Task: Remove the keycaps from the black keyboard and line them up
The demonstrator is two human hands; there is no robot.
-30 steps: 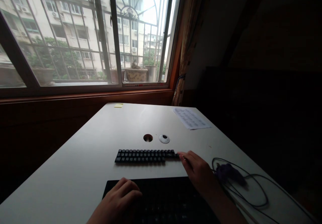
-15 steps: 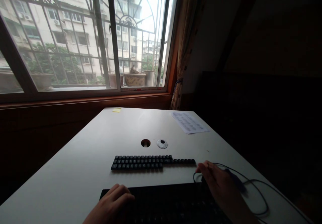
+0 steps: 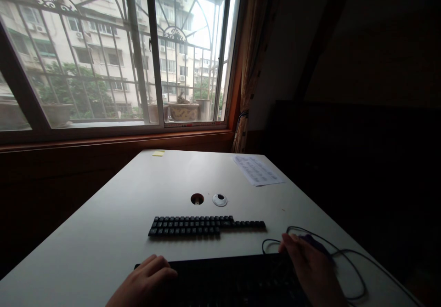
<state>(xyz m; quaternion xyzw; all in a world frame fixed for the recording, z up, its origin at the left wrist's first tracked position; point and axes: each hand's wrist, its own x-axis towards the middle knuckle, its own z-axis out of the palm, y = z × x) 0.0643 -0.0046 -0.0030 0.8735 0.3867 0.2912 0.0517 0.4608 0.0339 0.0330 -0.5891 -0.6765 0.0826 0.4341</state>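
Observation:
A black keyboard (image 3: 220, 275) lies at the table's near edge, dim and partly cut off by the bottom of the view. My left hand (image 3: 148, 277) holds its left end, fingers curled over the top edge. Over the keyboard's right end is my right hand (image 3: 306, 261), with thumb and fingertips pinched together; whatever may be between them is too dark to make out. Beyond the keyboard, black keycaps (image 3: 186, 226) stand lined up in several close rows, one row reaching farther right. A dark blue-purple item (image 3: 315, 242) shows partly behind my right hand.
A black cable (image 3: 354, 261) loops over the white table (image 3: 103, 238) at right. Farther back are a round hole (image 3: 197, 199), a white ring-shaped cover (image 3: 219, 200), printed sheets (image 3: 258, 171) and a yellow sticky note (image 3: 158, 153). A barred window (image 3: 113, 59) stands behind.
My right hand has moved slightly right and nearer, away from the end of the long keycap row. My left hand stays at the keyboard's left end. The view has shifted a little.

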